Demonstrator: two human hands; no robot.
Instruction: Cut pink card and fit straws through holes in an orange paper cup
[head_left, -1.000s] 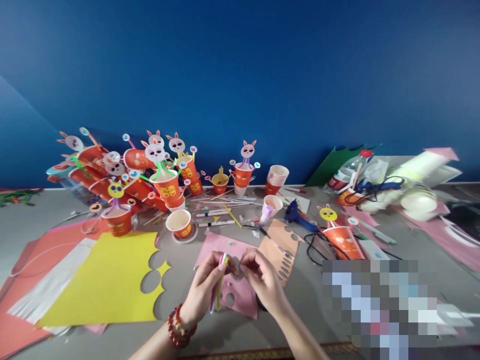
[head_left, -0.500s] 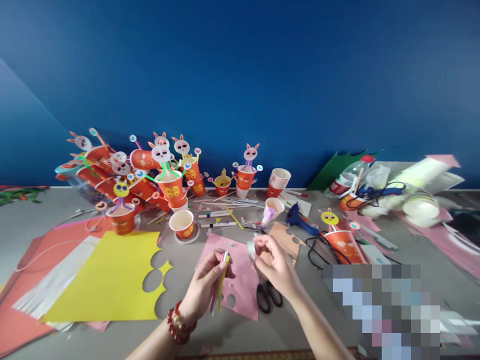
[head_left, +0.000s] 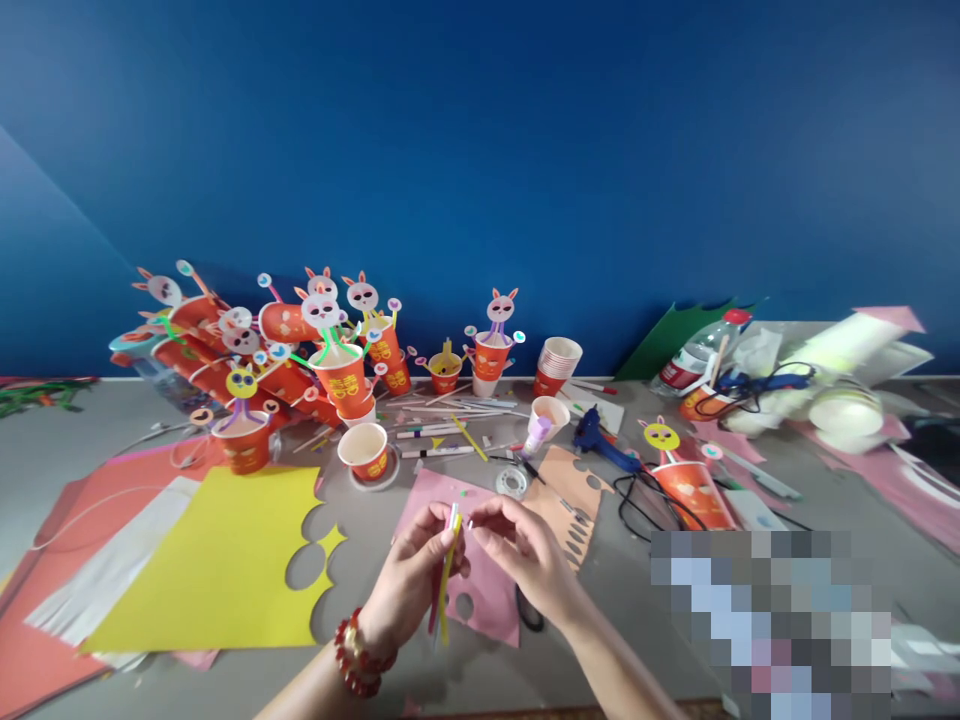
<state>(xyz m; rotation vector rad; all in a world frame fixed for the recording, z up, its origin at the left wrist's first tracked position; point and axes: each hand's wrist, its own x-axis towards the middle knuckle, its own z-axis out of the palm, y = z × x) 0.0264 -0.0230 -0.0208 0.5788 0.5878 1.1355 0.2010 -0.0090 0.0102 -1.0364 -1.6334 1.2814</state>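
A small bundle of thin coloured straws, yellow, pink and pale, stands upright in my left hand, which is closed around it. Close beside the straws' top ends, my right hand has thumb and forefinger pinched together. A tiny pale bit shows at those fingertips, too small to name. On the table beyond lies a clear roll of tape. Pink paper with round holes is under my hands. A black scissors handle shows partly from behind my right forearm.
Yellow paper with scalloped cuts lies left. Orange paper cups with rabbit faces, such as one cup, crowd the back. An open cup stands ahead. A blue glue gun with black cable and a bottle are at right.
My right hand has let go of the tape roll, which now lies on the table, and has moved in beside the straws. My left hand still holds the straws.
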